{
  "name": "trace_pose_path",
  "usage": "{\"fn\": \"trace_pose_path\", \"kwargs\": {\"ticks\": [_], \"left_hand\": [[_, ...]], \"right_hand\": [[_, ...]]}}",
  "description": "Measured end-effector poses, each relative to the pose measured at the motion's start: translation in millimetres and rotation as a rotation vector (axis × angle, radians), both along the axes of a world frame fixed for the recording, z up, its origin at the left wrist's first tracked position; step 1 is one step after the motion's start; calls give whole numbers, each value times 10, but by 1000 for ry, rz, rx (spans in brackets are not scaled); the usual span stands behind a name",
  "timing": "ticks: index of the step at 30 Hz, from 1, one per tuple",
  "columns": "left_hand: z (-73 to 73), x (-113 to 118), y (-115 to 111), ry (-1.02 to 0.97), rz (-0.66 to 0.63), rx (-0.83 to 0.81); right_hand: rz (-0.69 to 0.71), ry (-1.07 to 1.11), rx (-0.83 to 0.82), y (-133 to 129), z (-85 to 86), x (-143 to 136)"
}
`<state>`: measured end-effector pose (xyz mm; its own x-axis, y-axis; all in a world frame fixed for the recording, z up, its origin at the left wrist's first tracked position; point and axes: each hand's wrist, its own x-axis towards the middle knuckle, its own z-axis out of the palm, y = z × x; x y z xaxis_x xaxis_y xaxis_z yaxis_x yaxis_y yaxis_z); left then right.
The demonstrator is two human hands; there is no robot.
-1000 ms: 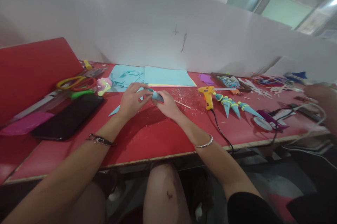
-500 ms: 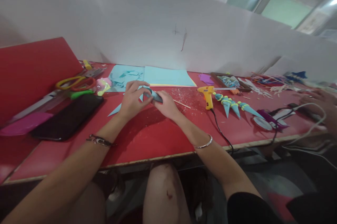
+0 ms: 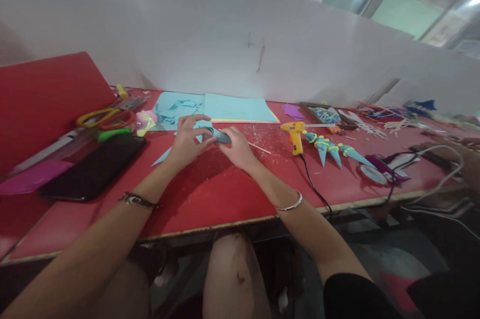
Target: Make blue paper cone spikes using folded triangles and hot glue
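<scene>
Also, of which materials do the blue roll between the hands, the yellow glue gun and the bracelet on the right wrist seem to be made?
Blue roll: probably matte paper or card, since it curves like a rolled sheet. Yellow glue gun: likely plastic, judging by its evenly coloured, moulded-looking body. Bracelet: seemingly polished silvery metal, given its bright highlights, though coated plastic is possible.

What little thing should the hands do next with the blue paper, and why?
Perhaps roll the blue paper a little tighter: it's curled like a tube between the left hand's grip and the right hand's grip, and its left end looks open.
</scene>
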<state>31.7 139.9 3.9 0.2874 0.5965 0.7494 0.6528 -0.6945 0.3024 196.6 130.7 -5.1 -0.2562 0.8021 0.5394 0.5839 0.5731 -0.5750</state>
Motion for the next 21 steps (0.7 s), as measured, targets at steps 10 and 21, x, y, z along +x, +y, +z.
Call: {"fn": "trace_pose_path", "kwargs": {"ticks": [10,21], "left_hand": [[10,4,15,-53,61,52],[42,16,-21,-120,97,125]], "right_hand": [[-11,18,23,-21,54,-18],[16,64,-45,-35,57,-28]]}}
